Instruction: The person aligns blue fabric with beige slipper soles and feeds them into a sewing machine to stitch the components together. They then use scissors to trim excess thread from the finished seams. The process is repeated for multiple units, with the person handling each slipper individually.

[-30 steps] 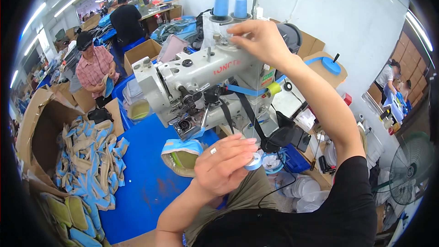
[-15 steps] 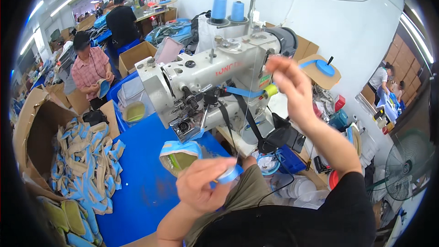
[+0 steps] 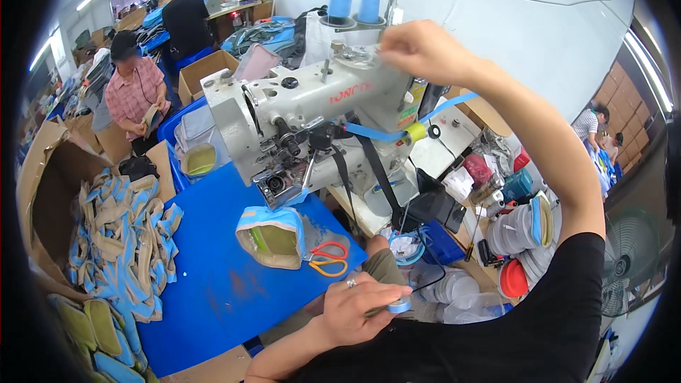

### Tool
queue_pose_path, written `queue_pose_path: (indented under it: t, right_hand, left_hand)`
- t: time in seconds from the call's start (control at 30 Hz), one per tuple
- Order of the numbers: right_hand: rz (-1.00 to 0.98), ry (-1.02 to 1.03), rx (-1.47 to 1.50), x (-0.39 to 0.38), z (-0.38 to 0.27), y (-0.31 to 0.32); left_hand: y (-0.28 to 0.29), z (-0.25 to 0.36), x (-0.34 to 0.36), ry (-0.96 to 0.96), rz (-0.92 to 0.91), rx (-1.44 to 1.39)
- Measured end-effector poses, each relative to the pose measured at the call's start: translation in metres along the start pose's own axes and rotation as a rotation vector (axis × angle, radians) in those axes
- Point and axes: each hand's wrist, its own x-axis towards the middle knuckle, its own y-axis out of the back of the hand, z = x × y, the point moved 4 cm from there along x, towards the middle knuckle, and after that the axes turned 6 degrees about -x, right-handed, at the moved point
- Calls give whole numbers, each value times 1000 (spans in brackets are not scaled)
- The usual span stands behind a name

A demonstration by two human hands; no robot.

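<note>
Low in front of me, my left hand [image 3: 358, 310] is closed around a small round bobbin [image 3: 399, 305] with a blue edge. My right hand [image 3: 425, 48] is raised over the back of the grey sewing machine [image 3: 284, 99], its fingers curled together and a little blurred; what they hold, if anything, cannot be made out. Scissors [image 3: 330, 255] with red and orange handles lie on the blue table [image 3: 220, 291], beside a blue and beige sewn fabric piece [image 3: 273, 236]. Blue tape [image 3: 379, 135] runs along the machine past a yellow-green roll [image 3: 415, 132].
A carton [image 3: 42, 163] with a heap of blue and beige fabric pieces [image 3: 124, 248] stands at left. Blue thread cones [image 3: 340, 1] rise behind the machine. White tubs [image 3: 454, 287], a red-lidded tub [image 3: 513, 278] and a fan [image 3: 628, 262] are at right. Other people work farther off.
My right hand has moved up and left to the machine's top. My left hand has moved down and right with the bobbin, and the scissors now show on the table.
</note>
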Motion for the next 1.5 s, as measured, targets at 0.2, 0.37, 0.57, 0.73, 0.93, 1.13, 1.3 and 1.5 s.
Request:
queue_pose_path:
  t: [0.2,0.37,0.57,0.73,0.93,1.13,1.3,1.5]
  right_hand:
    - [-122,-55,41,48,-9,-16]
    - [-192,65,-252,52,5,-3]
    - [-111,73,-215,61,9,-13]
    - [-247,141,-197,52,-21,4]
    - [-262,190,-211,59,-6,1]
    - [-269,124,-240,69,-2,-2]
    - [-260,142,-151,65,-21,-9]
    - [-311,132,-89,53,-32,2]
  left_hand:
    - [8,-12,12,52,38,74]
    - [20,-20,19,134,103,68]
    - [2,-38,27,124,113,14]
    - [12,-27,26,105,79,72]
    - [9,-26,39,3,50,45]
    - [8,-33,38,32,73,-46]
    - [12,-37,26,136,104,-62]
    - [17,-33,27,104,111,-70]
